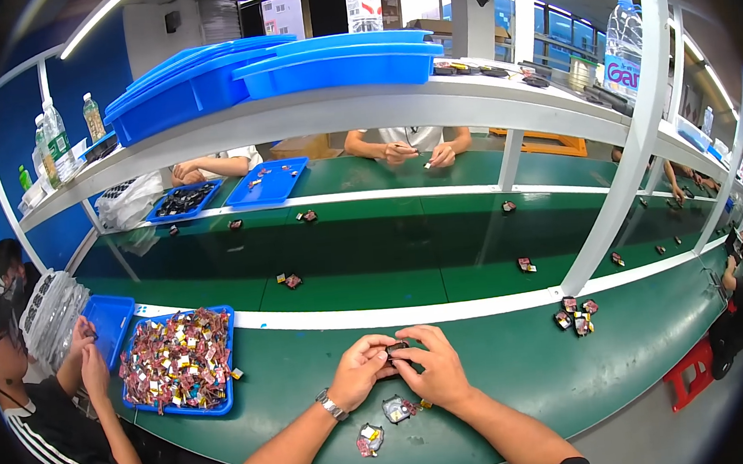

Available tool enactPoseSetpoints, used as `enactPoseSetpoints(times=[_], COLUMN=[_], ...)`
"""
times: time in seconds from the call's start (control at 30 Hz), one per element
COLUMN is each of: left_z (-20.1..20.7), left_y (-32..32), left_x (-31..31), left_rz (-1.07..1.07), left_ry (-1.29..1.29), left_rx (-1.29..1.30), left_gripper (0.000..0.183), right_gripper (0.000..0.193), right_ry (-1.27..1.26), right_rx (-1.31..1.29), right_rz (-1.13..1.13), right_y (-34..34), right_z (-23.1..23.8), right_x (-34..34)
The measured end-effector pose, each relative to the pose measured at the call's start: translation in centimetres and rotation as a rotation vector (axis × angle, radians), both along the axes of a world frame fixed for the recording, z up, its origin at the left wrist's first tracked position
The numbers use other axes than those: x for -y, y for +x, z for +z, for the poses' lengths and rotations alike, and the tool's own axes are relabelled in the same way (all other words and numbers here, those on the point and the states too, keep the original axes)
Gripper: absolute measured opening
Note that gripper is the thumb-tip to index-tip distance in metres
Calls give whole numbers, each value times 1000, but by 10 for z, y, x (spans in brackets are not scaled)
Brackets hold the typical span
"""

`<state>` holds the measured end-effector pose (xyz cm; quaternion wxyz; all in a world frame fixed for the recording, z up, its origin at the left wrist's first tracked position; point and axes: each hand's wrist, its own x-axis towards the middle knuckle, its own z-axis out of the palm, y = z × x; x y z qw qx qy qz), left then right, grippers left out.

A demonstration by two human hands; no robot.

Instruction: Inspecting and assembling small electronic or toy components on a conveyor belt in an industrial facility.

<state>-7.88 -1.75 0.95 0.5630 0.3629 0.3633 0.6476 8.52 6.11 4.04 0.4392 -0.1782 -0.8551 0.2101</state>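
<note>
Both of my hands meet over the green bench (505, 370), fingers closed round a small black plastic part (396, 350). My left hand (361, 374), with a metal watch on the wrist, grips it from the left. My right hand (435, 368) pinches it from the right; its details are largely covered by fingers. Just below my hands lies a small assembly with a grey-white round face (396, 409) and reddish pieces beside it. A similar assembly with red, white and yellow bits (370, 440) rests nearer to me.
Left of my hands, a blue tray (229, 335) is heaped with small reddish, yellow and white parts. Several black-and-red units (582, 324) sit right, by a white shelf post (617, 195). Others lie on the belt (357, 272). People sit left, opposite and right.
</note>
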Motion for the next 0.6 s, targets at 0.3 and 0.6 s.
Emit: enactPoseSetpoints(times=[0.3, 0.6], left_z=[-4, -4], left_y=[-2, -5], left_x=[1, 4], left_rz=[-24, -15], left_ry=[2, 11], left_rx=[10, -8], left_gripper=[21, 21], right_gripper=[17, 18], right_ry=[-242, -116], right_rx=[36, 10], right_rz=[63, 125], right_y=[1, 2], right_z=[-5, 11], right_x=[-3, 3])
